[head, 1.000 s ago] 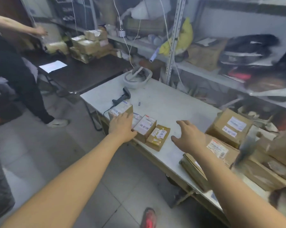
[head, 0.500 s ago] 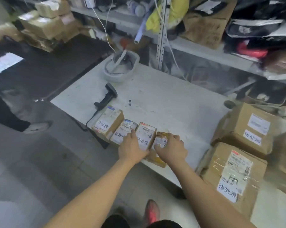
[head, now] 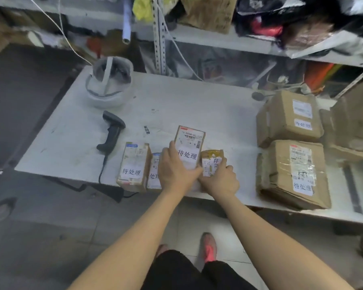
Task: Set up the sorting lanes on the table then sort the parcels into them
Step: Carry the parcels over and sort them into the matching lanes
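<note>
Several small labelled parcels sit at the near edge of the white table (head: 187,101). My left hand (head: 176,170) grips a small white-labelled cardboard parcel (head: 190,145), tilted up off the table. My right hand (head: 220,178) is closed around a small parcel wrapped in yellow tape (head: 212,160) just to its right. Left of my hands lie two more small parcels: a brown one (head: 134,164) and a narrow one (head: 154,174), partly hidden by my left hand. Two large brown boxes, one nearer (head: 295,172) and one farther (head: 289,118), rest at the table's right end.
A black barcode scanner (head: 111,132) lies left of the parcels, its cable hanging over the edge. An upturned white helmet (head: 109,82) sits at the far left corner. A small paper label (head: 146,130) lies mid-table. Cluttered shelves stand behind; more boxes crowd the far right.
The head has moved closer over the table. My left hand has lifted the white-labelled parcel up on end, and my right hand has closed on the yellow-taped parcel.
</note>
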Demonstrator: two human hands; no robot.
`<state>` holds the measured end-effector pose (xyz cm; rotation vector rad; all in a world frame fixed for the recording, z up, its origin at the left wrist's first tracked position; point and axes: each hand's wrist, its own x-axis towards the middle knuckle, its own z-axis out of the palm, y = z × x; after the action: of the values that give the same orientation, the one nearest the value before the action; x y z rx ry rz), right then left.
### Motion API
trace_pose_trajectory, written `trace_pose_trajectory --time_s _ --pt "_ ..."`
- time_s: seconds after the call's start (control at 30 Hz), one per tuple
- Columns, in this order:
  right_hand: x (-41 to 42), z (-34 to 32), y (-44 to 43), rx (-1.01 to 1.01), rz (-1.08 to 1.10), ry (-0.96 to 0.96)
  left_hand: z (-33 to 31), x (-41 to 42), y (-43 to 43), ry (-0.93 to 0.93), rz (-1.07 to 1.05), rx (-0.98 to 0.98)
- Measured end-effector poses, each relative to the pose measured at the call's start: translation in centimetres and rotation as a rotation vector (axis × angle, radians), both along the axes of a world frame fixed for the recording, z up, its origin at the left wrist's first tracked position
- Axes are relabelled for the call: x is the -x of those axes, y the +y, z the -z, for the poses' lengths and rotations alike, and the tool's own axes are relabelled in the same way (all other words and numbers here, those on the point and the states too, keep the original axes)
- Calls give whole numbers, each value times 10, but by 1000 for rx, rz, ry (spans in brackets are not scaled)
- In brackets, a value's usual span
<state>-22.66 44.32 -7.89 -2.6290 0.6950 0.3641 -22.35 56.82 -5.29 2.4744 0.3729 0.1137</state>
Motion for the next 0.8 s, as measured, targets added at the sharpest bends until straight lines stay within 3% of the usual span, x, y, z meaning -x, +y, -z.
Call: trace_pose_trajectory --time_s 0.23,0.5,0.8 --pt "6 -67 -27 2 120 -241 -46 -12 -4 -159 82 76" --pt "49 -129 -113 17 294 -436 -83 11 -84 -281 258 105" --pt "108 -134 -244 0 331 -457 -93 63 -210 -292 272 53"
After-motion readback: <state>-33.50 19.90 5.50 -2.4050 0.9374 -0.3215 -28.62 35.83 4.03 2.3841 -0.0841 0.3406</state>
